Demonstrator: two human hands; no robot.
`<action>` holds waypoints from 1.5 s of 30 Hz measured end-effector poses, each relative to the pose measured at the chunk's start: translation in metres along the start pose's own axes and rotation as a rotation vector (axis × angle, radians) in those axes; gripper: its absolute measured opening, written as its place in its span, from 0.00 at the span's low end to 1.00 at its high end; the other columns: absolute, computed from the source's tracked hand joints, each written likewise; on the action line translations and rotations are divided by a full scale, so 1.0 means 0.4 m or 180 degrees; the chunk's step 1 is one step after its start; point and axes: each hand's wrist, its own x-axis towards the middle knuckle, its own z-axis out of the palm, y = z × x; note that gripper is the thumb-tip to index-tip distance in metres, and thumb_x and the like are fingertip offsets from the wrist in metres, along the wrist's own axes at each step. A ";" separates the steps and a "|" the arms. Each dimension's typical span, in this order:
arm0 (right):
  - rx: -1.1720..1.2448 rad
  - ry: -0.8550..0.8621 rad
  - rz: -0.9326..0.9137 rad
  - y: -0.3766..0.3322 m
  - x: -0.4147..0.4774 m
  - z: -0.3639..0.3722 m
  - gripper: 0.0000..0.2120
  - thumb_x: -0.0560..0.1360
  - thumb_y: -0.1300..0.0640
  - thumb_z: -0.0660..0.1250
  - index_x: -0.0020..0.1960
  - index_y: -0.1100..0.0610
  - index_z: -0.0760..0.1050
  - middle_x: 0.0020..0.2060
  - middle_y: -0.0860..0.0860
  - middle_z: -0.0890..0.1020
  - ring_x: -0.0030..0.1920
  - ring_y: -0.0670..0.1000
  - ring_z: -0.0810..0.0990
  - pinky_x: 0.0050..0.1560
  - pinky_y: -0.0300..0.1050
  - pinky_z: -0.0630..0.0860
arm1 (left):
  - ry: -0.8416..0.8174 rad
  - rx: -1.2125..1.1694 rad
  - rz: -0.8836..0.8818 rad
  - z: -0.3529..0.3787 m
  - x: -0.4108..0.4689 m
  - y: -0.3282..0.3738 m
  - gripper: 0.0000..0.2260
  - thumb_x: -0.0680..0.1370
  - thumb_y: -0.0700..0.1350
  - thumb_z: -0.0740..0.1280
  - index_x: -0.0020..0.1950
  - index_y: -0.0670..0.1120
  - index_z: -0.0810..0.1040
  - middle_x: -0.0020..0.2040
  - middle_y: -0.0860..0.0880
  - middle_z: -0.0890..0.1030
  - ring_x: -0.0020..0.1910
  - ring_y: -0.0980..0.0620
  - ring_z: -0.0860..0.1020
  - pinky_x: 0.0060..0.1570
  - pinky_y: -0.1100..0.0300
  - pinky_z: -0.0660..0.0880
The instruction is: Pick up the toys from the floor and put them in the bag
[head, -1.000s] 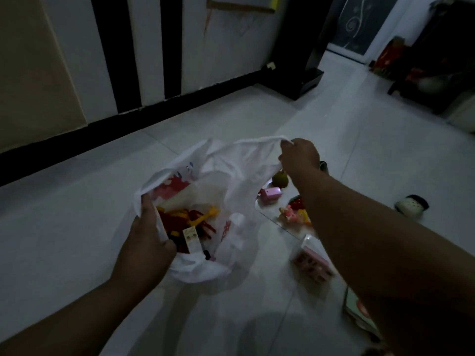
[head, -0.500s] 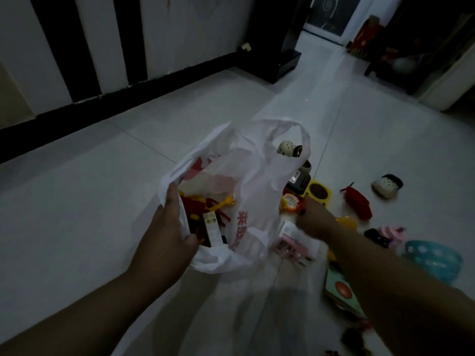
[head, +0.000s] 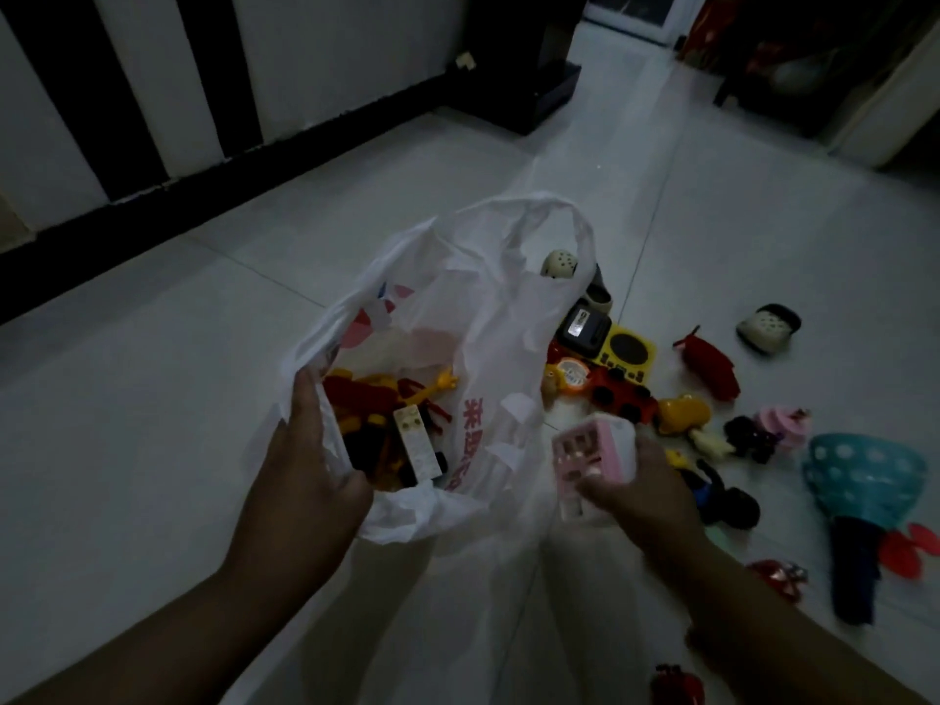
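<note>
A white plastic bag (head: 488, 318) with red print stands open on the floor tiles. Inside it lie red and yellow toys (head: 376, 404) and a white block (head: 417, 445). My left hand (head: 310, 470) grips the bag's near rim and holds it open. Just right of the bag, my right hand (head: 646, 485) is closed around a pink toy house (head: 595, 450), lifted slightly off the floor. More toys lie scattered to the right: a yellow and black toy radio (head: 620, 348), a red toy (head: 712, 368), a yellow figure (head: 681, 414), a pink toy (head: 783, 424).
A teal dotted bowl-shaped toy (head: 864, 475) and a dark handle lie at the right. Two pale small shoes (head: 768, 323) (head: 559, 262) sit on the tiles. A striped wall with a dark skirting runs along the left. Dark furniture (head: 539, 94) stands at the back.
My right hand let go of the bag's far handle, came down to the toys and closed on the pink toy house. The left hand kept its hold on the bag.
</note>
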 end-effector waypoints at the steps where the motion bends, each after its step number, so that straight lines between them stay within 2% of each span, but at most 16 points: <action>1: 0.0147 0.0100 -0.0152 -0.037 -0.025 -0.029 0.39 0.64 0.53 0.78 0.70 0.49 0.63 0.60 0.52 0.75 0.56 0.54 0.77 0.49 0.53 0.81 | 0.0004 0.0010 -0.0055 0.001 0.001 0.000 0.46 0.72 0.37 0.67 0.75 0.60 0.38 0.73 0.46 0.64 0.62 0.48 0.71 0.48 0.59 0.71; 3: 0.0149 0.0244 -0.0461 -0.129 -0.075 -0.092 0.42 0.65 0.55 0.77 0.73 0.50 0.59 0.59 0.48 0.72 0.55 0.51 0.74 0.45 0.43 0.77 | 0.0042 -0.0014 -0.0148 0.003 0.000 -0.005 0.45 0.72 0.36 0.67 0.77 0.57 0.41 0.72 0.45 0.65 0.59 0.49 0.71 0.47 0.59 0.69; 5: 0.0206 0.0236 -0.0870 -0.234 -0.126 -0.149 0.44 0.65 0.54 0.77 0.74 0.48 0.57 0.58 0.45 0.69 0.53 0.47 0.72 0.42 0.36 0.73 | 0.0045 -0.0027 -0.0192 0.000 -0.003 -0.006 0.46 0.72 0.37 0.68 0.76 0.58 0.40 0.72 0.45 0.65 0.61 0.48 0.71 0.49 0.59 0.70; 8: 0.0262 0.0029 -0.1485 -0.381 -0.195 -0.189 0.42 0.60 0.45 0.75 0.69 0.38 0.57 0.59 0.40 0.71 0.57 0.48 0.75 0.50 0.45 0.78 | 0.0003 0.0062 -0.0306 -0.004 -0.002 -0.012 0.47 0.72 0.41 0.69 0.76 0.58 0.36 0.73 0.44 0.64 0.63 0.45 0.72 0.50 0.58 0.71; 10: 0.0024 -0.0167 -0.1723 -0.456 -0.210 -0.172 0.44 0.60 0.43 0.75 0.71 0.40 0.57 0.64 0.43 0.70 0.60 0.49 0.74 0.54 0.48 0.78 | 0.0009 0.0068 -0.0365 -0.006 0.000 -0.016 0.48 0.72 0.43 0.70 0.75 0.60 0.36 0.71 0.44 0.67 0.60 0.45 0.74 0.47 0.57 0.74; 13: -0.0797 -0.0718 -0.1595 -0.542 -0.187 -0.088 0.48 0.63 0.47 0.77 0.74 0.47 0.54 0.65 0.50 0.70 0.56 0.49 0.74 0.52 0.47 0.79 | 0.0010 -0.0052 -0.0380 -0.013 -0.001 -0.020 0.47 0.71 0.51 0.72 0.75 0.60 0.39 0.68 0.45 0.70 0.59 0.46 0.76 0.50 0.54 0.76; 17: -0.1655 -0.1590 -0.1084 -0.557 -0.101 0.098 0.38 0.65 0.49 0.76 0.70 0.55 0.63 0.62 0.55 0.74 0.58 0.55 0.75 0.56 0.48 0.75 | -0.0076 -0.0012 -0.0370 -0.021 -0.014 -0.019 0.47 0.72 0.45 0.71 0.76 0.58 0.37 0.69 0.44 0.67 0.61 0.46 0.74 0.50 0.60 0.72; 20: -0.1675 -0.1876 -0.0863 -0.509 -0.058 0.199 0.35 0.69 0.49 0.74 0.70 0.57 0.63 0.65 0.56 0.72 0.63 0.57 0.72 0.60 0.49 0.71 | -0.0157 0.0035 -0.0403 -0.025 -0.029 -0.006 0.46 0.73 0.43 0.69 0.76 0.57 0.37 0.70 0.44 0.66 0.61 0.47 0.73 0.49 0.61 0.71; 23: -0.1405 -0.1849 -0.1104 -0.468 -0.037 0.241 0.33 0.70 0.48 0.72 0.70 0.55 0.64 0.65 0.55 0.73 0.65 0.57 0.71 0.65 0.50 0.69 | -0.0209 -0.0041 -0.0350 -0.027 -0.036 0.009 0.46 0.74 0.40 0.68 0.75 0.59 0.36 0.71 0.45 0.64 0.56 0.51 0.72 0.47 0.63 0.70; 26: -0.1192 -0.1578 -0.1374 -0.462 -0.051 0.206 0.31 0.71 0.51 0.72 0.71 0.53 0.66 0.65 0.53 0.74 0.63 0.53 0.74 0.57 0.40 0.67 | -0.0277 -0.0107 -0.0341 -0.020 -0.036 0.008 0.45 0.74 0.39 0.67 0.75 0.58 0.36 0.74 0.46 0.61 0.57 0.51 0.72 0.45 0.64 0.70; 29: -0.1286 -0.1190 -0.1860 -0.438 -0.097 0.095 0.24 0.74 0.51 0.68 0.69 0.50 0.69 0.63 0.50 0.74 0.61 0.49 0.73 0.55 0.37 0.65 | -0.0359 0.0056 -0.0308 -0.008 -0.040 0.004 0.45 0.73 0.38 0.66 0.76 0.57 0.36 0.73 0.45 0.62 0.48 0.54 0.71 0.36 0.65 0.68; 32: -0.1734 -0.0889 -0.2107 -0.342 -0.147 -0.035 0.20 0.75 0.52 0.67 0.66 0.49 0.71 0.60 0.49 0.75 0.57 0.47 0.74 0.54 0.38 0.68 | -0.0445 0.0137 -0.0231 0.002 -0.051 0.000 0.46 0.72 0.37 0.66 0.76 0.57 0.36 0.66 0.40 0.68 0.38 0.52 0.73 0.28 0.63 0.66; 35: -0.2366 -0.0998 -0.1642 -0.178 -0.178 -0.134 0.21 0.75 0.51 0.67 0.67 0.49 0.71 0.61 0.49 0.75 0.59 0.48 0.74 0.56 0.40 0.70 | -0.0495 0.0172 -0.0121 0.022 -0.067 -0.002 0.46 0.71 0.35 0.67 0.77 0.55 0.39 0.60 0.37 0.71 0.35 0.48 0.73 0.27 0.61 0.64; 37: -0.2570 -0.1183 -0.1183 -0.065 -0.202 -0.180 0.22 0.75 0.53 0.67 0.68 0.49 0.70 0.63 0.50 0.75 0.61 0.49 0.73 0.59 0.43 0.72 | -0.0470 0.0208 -0.0070 0.035 -0.084 -0.001 0.46 0.70 0.35 0.67 0.77 0.53 0.41 0.62 0.36 0.70 0.40 0.45 0.73 0.30 0.60 0.65; 40: -0.2704 -0.1353 -0.0505 0.080 -0.244 -0.205 0.24 0.75 0.53 0.67 0.70 0.48 0.67 0.65 0.50 0.72 0.62 0.50 0.73 0.61 0.44 0.72 | -0.0526 0.0310 -0.0036 0.053 -0.111 0.001 0.45 0.71 0.36 0.67 0.77 0.52 0.40 0.67 0.36 0.67 0.52 0.39 0.74 0.41 0.57 0.68; 45: -0.2546 -0.1466 0.0419 0.245 -0.283 -0.124 0.32 0.73 0.50 0.68 0.73 0.49 0.61 0.72 0.54 0.65 0.68 0.54 0.69 0.66 0.47 0.69 | -0.0405 0.0213 0.0063 0.050 -0.112 -0.005 0.45 0.70 0.34 0.67 0.77 0.54 0.41 0.71 0.38 0.65 0.61 0.39 0.71 0.52 0.53 0.72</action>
